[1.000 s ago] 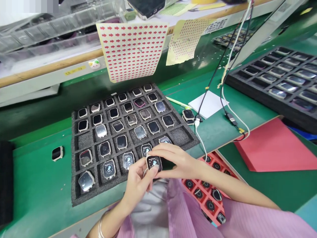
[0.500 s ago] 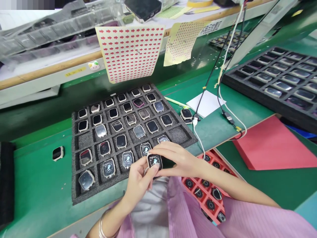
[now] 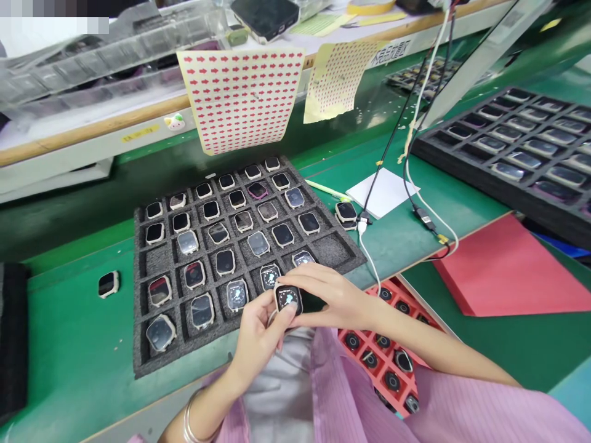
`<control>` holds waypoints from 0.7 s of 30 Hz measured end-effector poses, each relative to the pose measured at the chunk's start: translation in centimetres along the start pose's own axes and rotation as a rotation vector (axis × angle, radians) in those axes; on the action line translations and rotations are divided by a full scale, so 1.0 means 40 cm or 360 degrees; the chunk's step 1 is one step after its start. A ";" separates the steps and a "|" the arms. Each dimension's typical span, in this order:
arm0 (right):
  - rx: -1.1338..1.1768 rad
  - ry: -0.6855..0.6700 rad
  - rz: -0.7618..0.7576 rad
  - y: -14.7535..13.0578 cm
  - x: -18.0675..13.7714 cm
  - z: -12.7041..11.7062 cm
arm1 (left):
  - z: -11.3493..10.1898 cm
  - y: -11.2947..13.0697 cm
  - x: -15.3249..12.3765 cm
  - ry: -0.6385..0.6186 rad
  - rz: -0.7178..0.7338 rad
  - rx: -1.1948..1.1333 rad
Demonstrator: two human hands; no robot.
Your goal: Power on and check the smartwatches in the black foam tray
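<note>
My left hand (image 3: 258, 338) holds a small square smartwatch body (image 3: 288, 299) with a lit screen, its thumb on the watch's lower edge. My right hand (image 3: 330, 294) pinches the same watch from above and the right. Both hands hover over the near right corner of a dark foam tray (image 3: 157, 363) whose pockets hold several watch bodies, a few with lit screens. The pocket at the tray's right end (image 3: 333, 251) has nothing in it.
A single watch body (image 3: 108, 283) lies on the green mat left of the tray; two stacked ones (image 3: 346, 214) sit by cables (image 3: 369, 246). A second black tray (image 3: 521, 147) stands at right, a red foam sheet (image 3: 508, 271) and a red parts tray (image 3: 383, 363) near my lap. Red-arrow sticker sheets (image 3: 242, 95) hang behind.
None beyond a slight shift of the view; both hands stay on the watch in the same spot.
</note>
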State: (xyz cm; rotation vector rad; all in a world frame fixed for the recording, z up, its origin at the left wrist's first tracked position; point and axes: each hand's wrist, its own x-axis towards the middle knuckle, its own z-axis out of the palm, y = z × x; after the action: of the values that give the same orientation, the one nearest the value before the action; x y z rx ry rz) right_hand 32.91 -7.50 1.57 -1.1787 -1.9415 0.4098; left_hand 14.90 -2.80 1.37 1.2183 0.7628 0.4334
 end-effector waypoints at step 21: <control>-0.0062 0.0076 0.0296 0.066 -0.029 -0.160 | 0.007 -0.018 0.008 -0.0030 -0.0085 -0.0027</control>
State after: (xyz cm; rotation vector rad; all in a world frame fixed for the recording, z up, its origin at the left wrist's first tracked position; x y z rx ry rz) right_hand 39.67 -7.97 3.33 -1.3875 -1.8130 0.4384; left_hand 15.25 -2.98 0.62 1.1818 0.7724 0.3835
